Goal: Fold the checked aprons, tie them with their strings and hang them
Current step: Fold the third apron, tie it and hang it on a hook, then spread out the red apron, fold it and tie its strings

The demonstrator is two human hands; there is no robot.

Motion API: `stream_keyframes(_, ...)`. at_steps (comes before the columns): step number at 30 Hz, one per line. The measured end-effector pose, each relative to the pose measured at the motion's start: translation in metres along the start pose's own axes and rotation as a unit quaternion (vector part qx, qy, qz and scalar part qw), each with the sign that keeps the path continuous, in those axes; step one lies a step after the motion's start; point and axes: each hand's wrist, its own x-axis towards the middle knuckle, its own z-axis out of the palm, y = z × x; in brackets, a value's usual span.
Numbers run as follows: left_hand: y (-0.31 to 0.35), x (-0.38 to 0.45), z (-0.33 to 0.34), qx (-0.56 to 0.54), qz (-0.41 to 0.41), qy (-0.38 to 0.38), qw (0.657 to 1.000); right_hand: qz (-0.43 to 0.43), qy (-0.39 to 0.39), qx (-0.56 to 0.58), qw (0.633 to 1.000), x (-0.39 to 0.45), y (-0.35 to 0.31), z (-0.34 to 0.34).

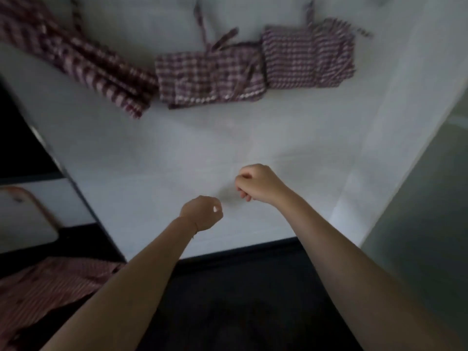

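Aprons hang in a row on the white wall (253, 138) ahead, three checked bundles in maroon and pale pink. The right apron (307, 58) is a folded square hanging from its string (309, 13), which runs up out of view. The middle apron (210, 76) is also folded into a square, with loose string ends lying across its front; its right edge touches the right apron and it hangs a little lower. The left apron (73, 59) is a longer, looser bundle slanting down from the upper left, its lower end meeting the middle apron's left edge. All three are blurred, so the knots cannot be made out.

Both bare forearms reach forward in front of the wall, well below the aprons. The left hand (201, 214) has its fingers curled under, and its grip holds nothing visible. The right hand (255, 182), slightly higher and just beside it, is likewise loosely curled around nothing.

At lower left, more checked cloth (50, 287) lies heaped in the dark, and above it sits a pale board (22, 219) with a rounded corner.
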Motion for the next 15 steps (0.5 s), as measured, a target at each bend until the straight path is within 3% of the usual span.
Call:
stream_keyframes(3, -0.052, -0.022, 0.025, -0.042, -0.032, 0.011, 0.999, 0.024, -0.048, -0.039, 0.998, 0.010, 0.012, 0.066)
stream_keyframes(11, -0.284, -0.135, 0.074, -0.075, -0.217, 0.106, 0.967, 0.055, -0.191, -0.057, 0.978, 0.026, -0.043, 0.316)
stream_keyframes(15, -0.412, -0.195, 0.098, 0.004, -0.350, 0.016, 0.937, 0.080, -0.252, -0.047, 0.963, 0.012, -0.075, 0.434)
